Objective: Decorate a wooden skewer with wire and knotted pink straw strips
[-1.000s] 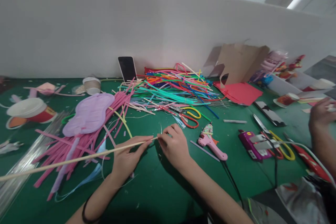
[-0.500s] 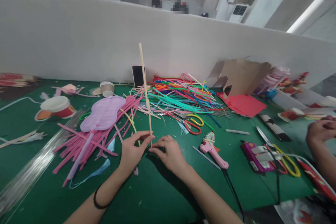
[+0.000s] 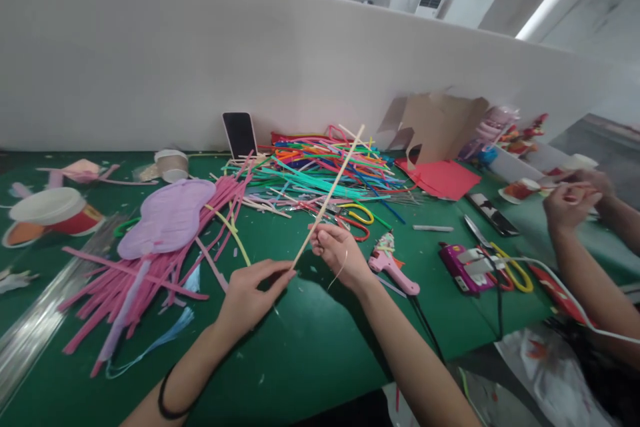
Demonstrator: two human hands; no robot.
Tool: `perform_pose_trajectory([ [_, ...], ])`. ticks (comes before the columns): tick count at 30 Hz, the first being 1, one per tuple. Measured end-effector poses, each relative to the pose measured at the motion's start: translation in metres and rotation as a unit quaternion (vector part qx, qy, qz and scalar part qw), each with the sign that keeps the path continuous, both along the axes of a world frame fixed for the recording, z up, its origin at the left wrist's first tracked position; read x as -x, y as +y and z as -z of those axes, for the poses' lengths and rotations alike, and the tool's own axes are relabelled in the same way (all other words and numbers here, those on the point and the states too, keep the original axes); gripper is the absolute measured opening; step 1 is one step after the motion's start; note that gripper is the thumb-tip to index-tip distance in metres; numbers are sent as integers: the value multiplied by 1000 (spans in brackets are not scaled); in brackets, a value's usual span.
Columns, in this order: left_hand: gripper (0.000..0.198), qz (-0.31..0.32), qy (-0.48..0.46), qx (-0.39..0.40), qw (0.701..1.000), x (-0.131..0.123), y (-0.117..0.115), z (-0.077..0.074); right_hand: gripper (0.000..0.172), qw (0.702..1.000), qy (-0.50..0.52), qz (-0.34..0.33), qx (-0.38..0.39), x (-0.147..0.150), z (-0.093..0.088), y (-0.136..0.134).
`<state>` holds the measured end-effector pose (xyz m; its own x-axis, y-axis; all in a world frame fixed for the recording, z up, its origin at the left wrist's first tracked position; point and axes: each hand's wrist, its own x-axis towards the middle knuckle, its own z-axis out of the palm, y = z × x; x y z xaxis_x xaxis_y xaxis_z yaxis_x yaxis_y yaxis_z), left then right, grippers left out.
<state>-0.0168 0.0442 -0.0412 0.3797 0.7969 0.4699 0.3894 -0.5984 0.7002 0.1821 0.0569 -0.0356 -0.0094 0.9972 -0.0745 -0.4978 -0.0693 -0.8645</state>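
Note:
My left hand [image 3: 255, 297] pinches the lower end of a pale cream pipe cleaner [image 3: 333, 190], which slants up to the right. Beside its lower half my right hand [image 3: 343, 257] is closed, fingertips curled close to the stem. A thin pale wire [image 3: 339, 275] curves out over this hand; its gripped end is hidden in the fingers. Left of my hands a lilac fan-shaped piece [image 3: 167, 217] with a blue tassel [image 3: 173, 335] lies on a bundle of pink pipe cleaners [image 3: 165, 300]. Near my right forearm lies a pink glue gun [image 3: 393, 270].
Colourful pipe cleaners [image 3: 325, 173] are heaped at the back, near a phone [image 3: 240, 135] and red-handled scissors [image 3: 353, 223]. Paper cups [image 3: 55, 210] stand at the left. On the right are a purple power strip [image 3: 460, 270], yellow-handled scissors [image 3: 515, 273] and another person's hands [image 3: 573, 207].
The cream pipe cleaner has tipped from nearly upright to slanting right. My right hand has moved up along it, with fingers curled more. The view has shifted right.

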Motion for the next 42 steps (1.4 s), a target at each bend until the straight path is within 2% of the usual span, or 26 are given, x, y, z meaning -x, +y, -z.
perform_pose_trajectory([
  [6, 11, 46, 16, 8, 999, -1, -2, 2, 25, 999, 19, 24, -17, -6, 3, 2],
  [14, 14, 61, 27, 13, 998, -1, -3, 1, 27, 999, -20, 40, -31, -6, 4, 1],
  [18, 13, 17, 43, -37, 998, 5, 2, 5, 17, 989, -135, 15, -55, -16, 5, 3],
  [21, 17, -41, 69, -87, 993, 13, 11, 9, 27, 975, -209, -26, -71, -28, 6, 5],
  [23, 21, -64, 93, -99, 989, 18, 16, 11, 31, 976, -205, -24, -64, -34, 6, 6],
  [27, 27, -89, 135, -109, 981, 26, 24, 13, 39, 993, -93, -17, -63, -39, 2, 7],
  [30, 29, -98, 151, -123, 976, 29, 28, 15, 35, 991, -110, -13, -75, -36, -2, 5],
  [33, 27, -100, 150, -129, 975, 29, 31, 17, 22, 981, -175, 28, -77, -30, -8, 0],
  [36, 22, -130, 110, -138, 976, 29, 31, 13, 24, 972, -206, 78, -87, -21, -14, -8],
  [39, 22, -202, 26, -157, 966, 31, 27, 2, 24, 961, -206, 157, -98, -13, -18, -22],
  [42, 30, -298, -91, -145, 939, 31, 22, -6, 21, 934, -196, 273, -121, -3, -18, -40],
])
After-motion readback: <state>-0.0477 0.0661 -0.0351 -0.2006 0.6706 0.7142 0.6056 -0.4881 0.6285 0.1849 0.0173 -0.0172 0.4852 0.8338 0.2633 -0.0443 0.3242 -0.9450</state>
